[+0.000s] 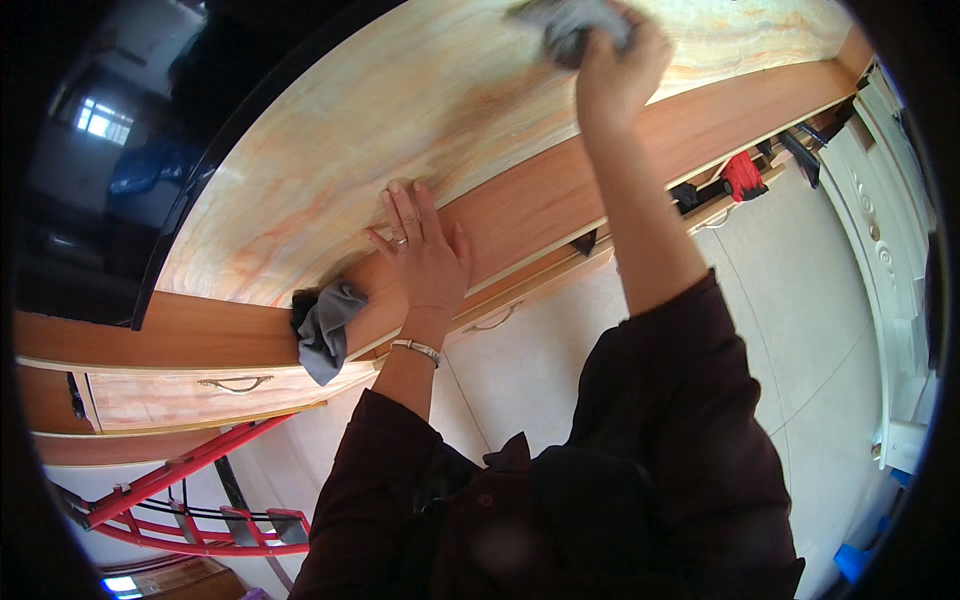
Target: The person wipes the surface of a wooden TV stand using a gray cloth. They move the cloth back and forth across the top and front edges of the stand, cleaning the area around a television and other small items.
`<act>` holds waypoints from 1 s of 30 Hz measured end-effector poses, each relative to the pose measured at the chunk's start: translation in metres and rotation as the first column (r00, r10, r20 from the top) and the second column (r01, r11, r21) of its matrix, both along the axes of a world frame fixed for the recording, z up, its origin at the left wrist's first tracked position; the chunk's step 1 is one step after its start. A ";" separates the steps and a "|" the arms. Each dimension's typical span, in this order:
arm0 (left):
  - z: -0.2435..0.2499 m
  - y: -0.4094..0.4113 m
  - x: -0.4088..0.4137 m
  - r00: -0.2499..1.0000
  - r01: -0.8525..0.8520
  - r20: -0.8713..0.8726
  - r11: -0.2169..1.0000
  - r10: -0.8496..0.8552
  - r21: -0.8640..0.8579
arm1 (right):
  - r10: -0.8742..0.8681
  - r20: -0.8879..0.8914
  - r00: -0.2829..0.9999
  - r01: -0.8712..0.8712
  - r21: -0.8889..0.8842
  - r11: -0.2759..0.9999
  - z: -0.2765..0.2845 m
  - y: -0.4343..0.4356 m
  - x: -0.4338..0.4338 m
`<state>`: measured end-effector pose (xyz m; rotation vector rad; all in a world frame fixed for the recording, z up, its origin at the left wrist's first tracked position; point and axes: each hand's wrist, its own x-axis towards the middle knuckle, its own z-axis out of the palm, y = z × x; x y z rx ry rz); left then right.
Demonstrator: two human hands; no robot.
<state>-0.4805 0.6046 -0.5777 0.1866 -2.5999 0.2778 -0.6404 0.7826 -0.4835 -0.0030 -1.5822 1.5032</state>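
Note:
My right hand, blurred and raised at the top of the view, grips a bunched grey-and-white cloth against a marble-patterned panel. My left hand rests flat at the panel's lower edge and the wooden ledge, fingers spread, a ring on one finger and a bracelet at the wrist. A crumpled grey and black cloth lies on the ledge to the left of that hand and hangs over the front edge.
A glossy black screen stands at the left. Below the ledge are a drawer with a metal handle and open drawers holding a red item. A red ladder is at lower left, white furniture at the right.

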 end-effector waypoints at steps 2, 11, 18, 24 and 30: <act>0.001 -0.003 0.002 1.000 0.002 -0.009 1.000 -0.002 0.004 | -0.098 0.033 0.995 0.099 -0.015 0.995 0.004 0.005 -0.013; 0.001 -0.002 0.003 1.000 0.009 -0.004 0.997 -0.009 0.074 | 0.352 0.264 0.898 -0.432 0.373 0.821 -0.103 -0.076 0.086; -0.004 -0.002 -0.001 1.000 0.004 -0.013 0.998 -0.004 0.060 | 0.338 0.022 0.941 -0.332 -0.139 0.933 -0.033 -0.040 0.029; 0.000 0.001 -0.001 1.000 0.019 -0.006 0.997 -0.018 0.078 | 0.014 -0.025 1.000 -0.025 -0.536 0.844 0.073 0.029 -0.028; -0.005 0.001 -0.001 1.000 0.030 -0.009 0.997 -0.029 0.072 | -0.135 -0.254 0.958 0.183 0.178 0.967 0.043 -0.077 0.021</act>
